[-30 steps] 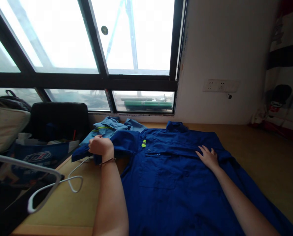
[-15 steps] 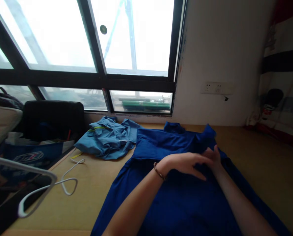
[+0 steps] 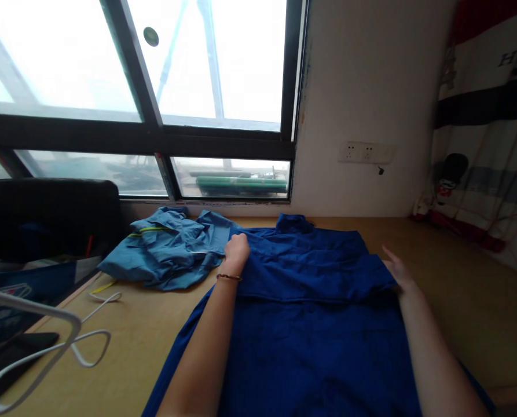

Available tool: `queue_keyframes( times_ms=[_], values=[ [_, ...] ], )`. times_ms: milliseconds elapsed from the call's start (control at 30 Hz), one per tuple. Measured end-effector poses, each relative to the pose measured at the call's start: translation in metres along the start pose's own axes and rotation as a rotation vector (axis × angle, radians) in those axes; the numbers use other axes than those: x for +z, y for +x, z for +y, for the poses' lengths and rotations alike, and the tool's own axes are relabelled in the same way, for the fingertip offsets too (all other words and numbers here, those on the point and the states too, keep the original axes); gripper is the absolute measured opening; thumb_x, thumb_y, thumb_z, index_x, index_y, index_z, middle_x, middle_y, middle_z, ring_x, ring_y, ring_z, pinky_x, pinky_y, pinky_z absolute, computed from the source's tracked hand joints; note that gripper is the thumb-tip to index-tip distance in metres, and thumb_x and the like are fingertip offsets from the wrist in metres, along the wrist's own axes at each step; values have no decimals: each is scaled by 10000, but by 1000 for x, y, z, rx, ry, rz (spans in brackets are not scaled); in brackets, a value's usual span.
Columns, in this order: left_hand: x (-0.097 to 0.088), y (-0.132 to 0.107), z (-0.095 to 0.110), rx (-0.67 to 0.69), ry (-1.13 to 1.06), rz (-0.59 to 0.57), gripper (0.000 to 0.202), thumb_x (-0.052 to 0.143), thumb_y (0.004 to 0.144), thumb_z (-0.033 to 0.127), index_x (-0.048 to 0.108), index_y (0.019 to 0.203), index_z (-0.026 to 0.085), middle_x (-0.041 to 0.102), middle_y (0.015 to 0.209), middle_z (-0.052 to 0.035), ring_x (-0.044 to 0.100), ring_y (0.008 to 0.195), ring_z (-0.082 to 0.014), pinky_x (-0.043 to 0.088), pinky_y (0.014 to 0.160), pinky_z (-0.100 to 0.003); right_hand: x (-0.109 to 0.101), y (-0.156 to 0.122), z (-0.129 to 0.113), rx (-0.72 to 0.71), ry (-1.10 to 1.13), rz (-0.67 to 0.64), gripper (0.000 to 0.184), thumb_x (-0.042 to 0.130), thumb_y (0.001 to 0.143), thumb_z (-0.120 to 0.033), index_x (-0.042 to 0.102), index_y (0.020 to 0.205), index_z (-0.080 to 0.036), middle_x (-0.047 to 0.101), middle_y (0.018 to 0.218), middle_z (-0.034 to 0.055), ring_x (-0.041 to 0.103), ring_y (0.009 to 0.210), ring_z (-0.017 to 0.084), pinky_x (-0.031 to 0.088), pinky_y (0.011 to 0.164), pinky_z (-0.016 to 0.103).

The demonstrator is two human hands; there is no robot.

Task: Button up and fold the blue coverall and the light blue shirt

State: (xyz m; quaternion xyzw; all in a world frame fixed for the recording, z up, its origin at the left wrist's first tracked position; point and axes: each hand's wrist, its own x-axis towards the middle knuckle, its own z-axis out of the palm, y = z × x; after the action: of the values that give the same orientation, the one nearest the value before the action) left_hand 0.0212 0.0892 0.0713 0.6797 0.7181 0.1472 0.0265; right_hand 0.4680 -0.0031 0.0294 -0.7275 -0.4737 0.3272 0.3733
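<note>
A dark blue work shirt (image 3: 310, 324) lies flat on the wooden table (image 3: 162, 336), collar toward the window, with a sleeve folded across its chest. My left hand (image 3: 237, 249) rests at the shirt's left shoulder edge, its fingers curled onto the cloth. At the right end of the folded sleeve sits my right hand (image 3: 395, 269), fingers stretched out against the fabric edge.
A crumpled light blue garment (image 3: 167, 249) with a yellow stripe lies left of the shirt. White hangers (image 3: 58, 341) sit at the table's left front. A black chair back (image 3: 50, 214) and bags stand at the left. Window and wall sockets (image 3: 365, 152) behind.
My left hand carried the left sleeve across the shirt's chest, then moved back to the left shoulder. My right hand slid to the shirt's right edge. The camera turned slightly right.
</note>
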Motion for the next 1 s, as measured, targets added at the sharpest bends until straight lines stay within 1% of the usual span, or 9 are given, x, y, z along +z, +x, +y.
queue_keyframes(
  times_ms=[100,200,367,467,633,700,800,900,1000],
  values=[
    [15,16,-44,-148,-23,-37,426,582,701,392,570,965,58,590,974,-243,574,913,-338,441,697,-371,-6,0,4,108,51,-135,361,459,800,-423,643,790,-113,660,729,132,628,737,240,487,675,330],
    [26,23,-69,-186,-121,-103,293,555,713,399,603,839,139,637,897,-155,595,866,-271,431,677,-308,-1,6,0,61,-148,93,212,544,748,-309,620,682,-123,648,672,109,607,685,234,461,597,290],
    [25,21,-70,-233,-199,137,256,428,791,382,594,824,190,643,871,-118,592,829,-248,410,633,-299,-15,28,-36,-247,-432,479,304,448,800,-398,600,712,-150,617,674,65,545,648,185,368,559,244],
    [19,18,-63,-314,-221,147,272,406,799,383,589,854,189,631,882,-136,586,824,-282,411,622,-335,-23,43,-55,-333,-636,632,448,337,837,-489,600,727,-143,596,637,72,510,575,164,340,534,252],
    [15,13,-40,-293,-79,251,312,441,783,286,541,1018,107,540,1041,-216,518,965,-331,411,727,-393,4,55,-42,-105,-811,425,341,422,818,-409,632,838,-140,624,764,121,571,700,220,404,609,296],
    [16,10,-23,-168,-38,297,321,431,793,259,525,1048,86,515,1075,-216,477,1029,-317,388,802,-391,23,52,-32,-68,-831,432,341,484,783,-383,625,908,-98,614,842,175,570,789,280,419,668,360],
    [27,3,5,101,-65,178,311,385,832,267,536,1061,120,524,1116,-170,436,1097,-264,344,893,-361,49,43,-23,-213,-886,479,448,436,815,-367,507,1149,-77,514,1123,223,453,1057,335,355,848,456],
    [50,-3,20,274,-74,59,390,346,851,393,493,1166,216,454,1272,-95,328,1212,-252,262,974,-397,66,39,-13,-466,-944,285,473,369,844,-429,383,1282,-248,384,1325,75,274,1229,283,220,984,479],
    [71,2,10,215,-31,18,512,327,816,531,430,1246,273,331,1379,-63,215,1277,-288,149,1014,-465,71,45,5,-368,-949,116,483,297,840,-530,323,1297,-374,311,1380,-34,210,1265,282,190,982,540]
  ],
)
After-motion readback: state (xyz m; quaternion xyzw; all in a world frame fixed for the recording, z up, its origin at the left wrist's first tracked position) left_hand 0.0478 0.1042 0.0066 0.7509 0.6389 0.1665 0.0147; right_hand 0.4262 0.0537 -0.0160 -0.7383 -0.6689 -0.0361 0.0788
